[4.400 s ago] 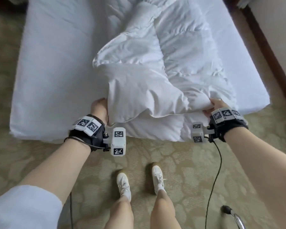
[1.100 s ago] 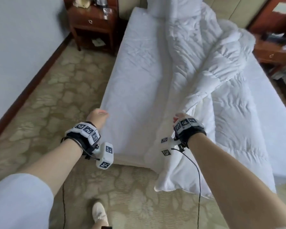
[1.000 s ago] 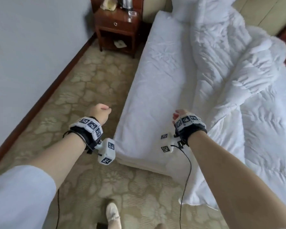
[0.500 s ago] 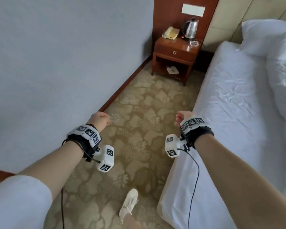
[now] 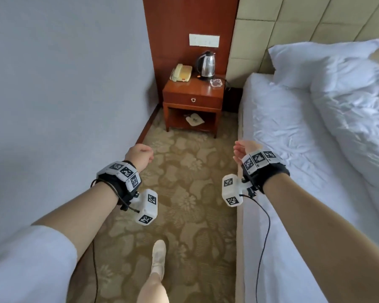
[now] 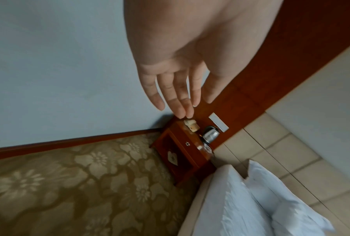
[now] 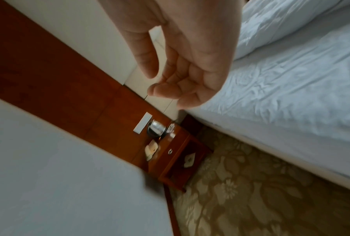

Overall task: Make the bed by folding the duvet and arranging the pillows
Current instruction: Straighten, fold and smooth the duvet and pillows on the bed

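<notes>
Since a second ago the right hand [image 5: 245, 149] has let go of the duvet [image 5: 357, 119] and both hands now hang over the carpet [image 5: 184, 193] holding nothing; the left hand [image 5: 138, 154] has straight, loosely spread fingers [image 6: 177, 95]; the right hand's fingers [image 7: 170, 89] curl loosely; the duvet lies rumpled and white on the bed [image 5: 282, 136], well right of those fingers, its top against the pillow [image 5: 315, 60].
</notes>
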A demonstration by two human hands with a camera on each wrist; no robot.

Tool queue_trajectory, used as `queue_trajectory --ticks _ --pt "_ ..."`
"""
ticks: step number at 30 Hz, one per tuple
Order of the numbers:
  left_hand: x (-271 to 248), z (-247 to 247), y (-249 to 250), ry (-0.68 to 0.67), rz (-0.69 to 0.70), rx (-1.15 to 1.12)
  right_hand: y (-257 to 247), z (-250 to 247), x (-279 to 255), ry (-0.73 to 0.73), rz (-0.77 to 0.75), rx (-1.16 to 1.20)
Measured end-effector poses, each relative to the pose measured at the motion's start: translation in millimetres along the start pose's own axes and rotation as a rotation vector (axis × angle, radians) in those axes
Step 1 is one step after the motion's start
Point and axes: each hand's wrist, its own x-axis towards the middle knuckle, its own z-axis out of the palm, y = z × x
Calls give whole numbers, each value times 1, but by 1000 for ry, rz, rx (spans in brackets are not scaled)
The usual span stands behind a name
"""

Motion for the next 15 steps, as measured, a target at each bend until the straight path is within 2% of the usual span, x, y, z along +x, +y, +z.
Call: queue_trajectory --ticks 4,9,15 --pt "101 57 55 -138 113 21 -54 -11 68 124 -15 29" --pt "228 140 151 -315 198 78 -129 -29 140 347 -18 183" --pt "298 264 236 -509 277 125 -171 -89 213 545 19 309"
